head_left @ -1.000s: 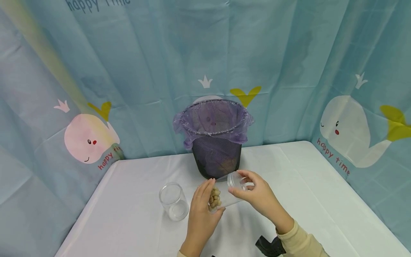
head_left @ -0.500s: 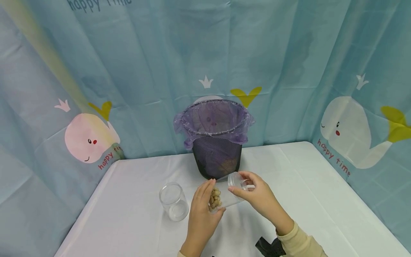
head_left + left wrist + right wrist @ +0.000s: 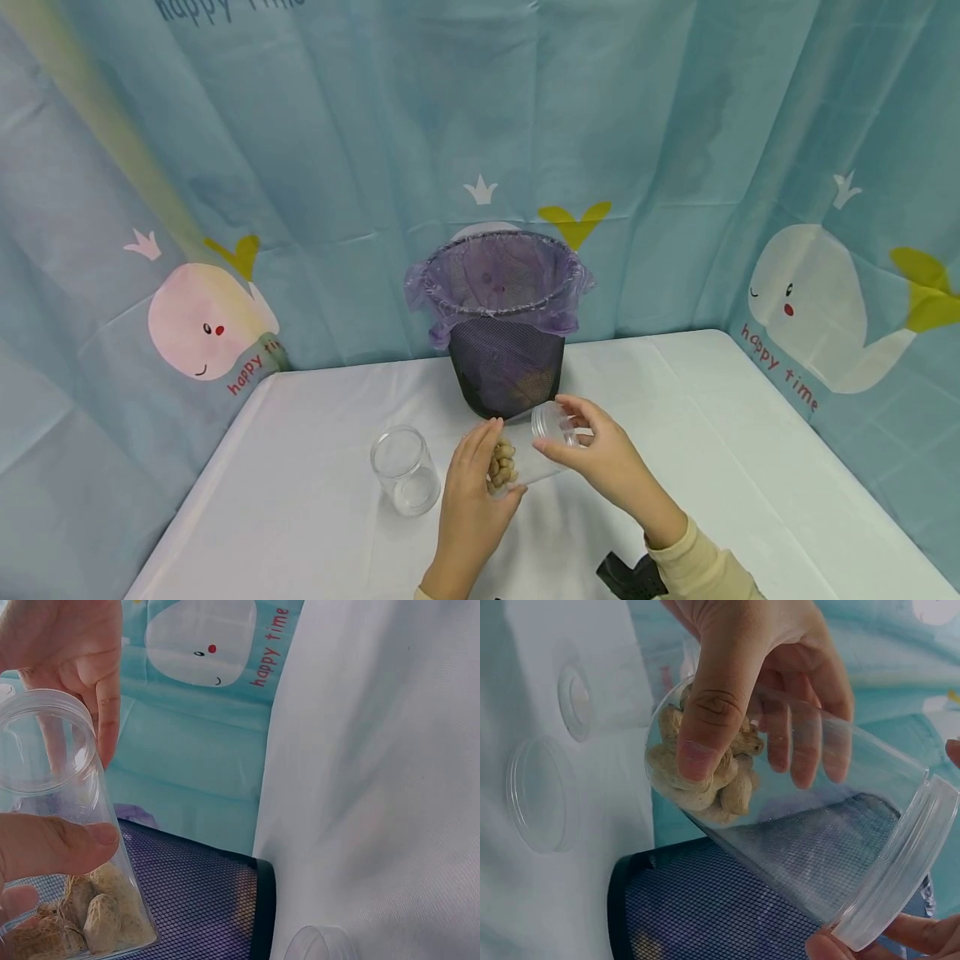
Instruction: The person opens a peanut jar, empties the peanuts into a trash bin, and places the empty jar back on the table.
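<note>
A clear plastic jar (image 3: 817, 817) with several unshelled peanuts (image 3: 501, 465) at its bottom lies tilted between both hands. My left hand (image 3: 476, 492) grips its peanut end, thumb on one side and fingers on the other, as the right wrist view shows. At the other end, my right hand (image 3: 596, 446) holds the clear ridged lid (image 3: 900, 862) by its edge with thumb and fingers. The lid sits over the jar's mouth; whether it is fully screwed down I cannot tell. A second clear jar (image 3: 407, 472), with no contents visible, stands upright left of my left hand.
Behind the hands stands a black mesh wastebasket (image 3: 506, 362) with a purple bag over its rim. A clear round piece (image 3: 544, 795), perhaps a lid, lies on the white tabletop (image 3: 300, 500). A black strap-like object (image 3: 633, 575) is by my right sleeve. Printed curtains surround the table.
</note>
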`<move>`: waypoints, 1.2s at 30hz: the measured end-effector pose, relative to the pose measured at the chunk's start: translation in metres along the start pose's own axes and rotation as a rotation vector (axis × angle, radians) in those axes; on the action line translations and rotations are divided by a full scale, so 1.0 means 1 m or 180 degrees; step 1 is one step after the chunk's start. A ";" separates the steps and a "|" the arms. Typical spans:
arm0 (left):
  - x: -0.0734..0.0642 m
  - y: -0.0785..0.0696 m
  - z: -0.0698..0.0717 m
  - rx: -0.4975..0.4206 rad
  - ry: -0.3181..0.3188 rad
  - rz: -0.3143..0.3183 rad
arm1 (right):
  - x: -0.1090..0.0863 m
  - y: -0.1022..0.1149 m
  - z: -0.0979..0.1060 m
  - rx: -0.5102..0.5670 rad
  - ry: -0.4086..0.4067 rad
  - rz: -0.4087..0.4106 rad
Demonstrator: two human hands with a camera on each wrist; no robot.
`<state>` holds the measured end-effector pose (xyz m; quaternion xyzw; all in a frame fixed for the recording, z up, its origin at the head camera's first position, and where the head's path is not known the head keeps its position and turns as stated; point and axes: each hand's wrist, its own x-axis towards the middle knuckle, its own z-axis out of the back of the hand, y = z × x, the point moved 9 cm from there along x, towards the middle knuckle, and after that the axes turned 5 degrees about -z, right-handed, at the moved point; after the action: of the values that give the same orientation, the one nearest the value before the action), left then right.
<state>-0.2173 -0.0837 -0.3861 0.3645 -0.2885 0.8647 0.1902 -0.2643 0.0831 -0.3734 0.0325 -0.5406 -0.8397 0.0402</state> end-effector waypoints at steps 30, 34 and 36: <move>0.000 -0.001 0.001 -0.0046 -0.0026 -0.0057 | 0.000 -0.003 -0.003 0.0003 0.0072 -0.0042; 0.000 0.000 0.001 -0.0062 -0.0040 -0.0066 | 0.000 -0.001 -0.004 -0.0006 0.0120 0.0060; 0.000 0.000 0.001 -0.0065 -0.0038 -0.0065 | 0.000 -0.002 -0.005 -0.0006 0.0133 0.0079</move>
<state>-0.2166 -0.0843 -0.3859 0.3706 -0.2947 0.8575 0.2010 -0.2642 0.0795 -0.3769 0.0433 -0.5392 -0.8388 0.0620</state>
